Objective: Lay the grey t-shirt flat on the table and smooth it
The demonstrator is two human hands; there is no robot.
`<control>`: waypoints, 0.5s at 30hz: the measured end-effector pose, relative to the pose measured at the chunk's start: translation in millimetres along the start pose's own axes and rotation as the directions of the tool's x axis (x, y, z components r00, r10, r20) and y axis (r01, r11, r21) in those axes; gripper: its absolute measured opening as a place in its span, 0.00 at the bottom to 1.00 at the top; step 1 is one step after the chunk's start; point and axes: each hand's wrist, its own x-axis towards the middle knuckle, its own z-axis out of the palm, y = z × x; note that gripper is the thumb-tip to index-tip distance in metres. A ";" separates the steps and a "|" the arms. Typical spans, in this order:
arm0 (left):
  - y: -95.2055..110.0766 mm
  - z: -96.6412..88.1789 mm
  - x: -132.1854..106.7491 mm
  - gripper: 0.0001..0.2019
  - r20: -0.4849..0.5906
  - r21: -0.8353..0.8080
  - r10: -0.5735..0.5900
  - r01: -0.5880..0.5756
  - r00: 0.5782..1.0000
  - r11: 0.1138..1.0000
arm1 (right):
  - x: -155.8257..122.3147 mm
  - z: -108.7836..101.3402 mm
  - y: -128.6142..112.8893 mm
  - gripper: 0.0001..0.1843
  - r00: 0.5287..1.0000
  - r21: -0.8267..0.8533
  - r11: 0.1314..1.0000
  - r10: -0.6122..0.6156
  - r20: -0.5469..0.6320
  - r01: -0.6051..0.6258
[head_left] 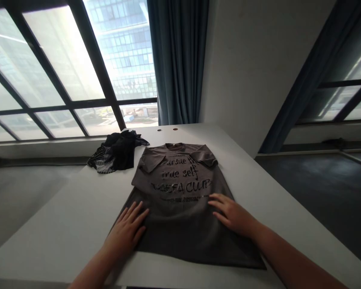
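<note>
A dark grey T-shirt (pixel 180 224) with black lettering lies spread on the white table, its collar away from me and its hem towards me. Both sleeves are turned in over the front of the shirt. On the shirt's left side rests my left hand (pixel 128 224), palm down with the fingers apart. My right hand (pixel 233 214) lies on the right side, below the lettering, its fingers also stretched out. Neither hand grips the cloth. Slight wrinkles run across the fabric between the hands.
A crumpled heap of black clothing (pixel 118 150) sits at the table's left edge. Two small round fittings (pixel 175 129) are set in the far end of the white table (pixel 75 224). Behind stand windows, a blue curtain (pixel 180 60) and a pale pillar (pixel 252 60).
</note>
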 end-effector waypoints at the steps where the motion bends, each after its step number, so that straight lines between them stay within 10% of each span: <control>1: 3.9 -4.3 -7.9 0.28 0.020 -0.033 0.028 -0.027 0.999 0.999 | -18.7 1.2 -16.5 0.21 0.999 0.041 0.999 -0.008 0.043 0.006; 8: -35.0 -28.5 -66.5 0.18 -0.011 -0.168 -0.128 0.125 0.992 0.978 | -116.1 -7.0 -42.9 0.20 0.997 0.097 0.993 0.073 0.018 -0.074; 15: -34.3 -27.7 -76.3 0.16 0.020 -0.231 -0.253 0.251 0.967 0.940 | -118.3 -10.2 -33.3 0.13 0.991 0.058 0.998 0.020 -0.131 -0.013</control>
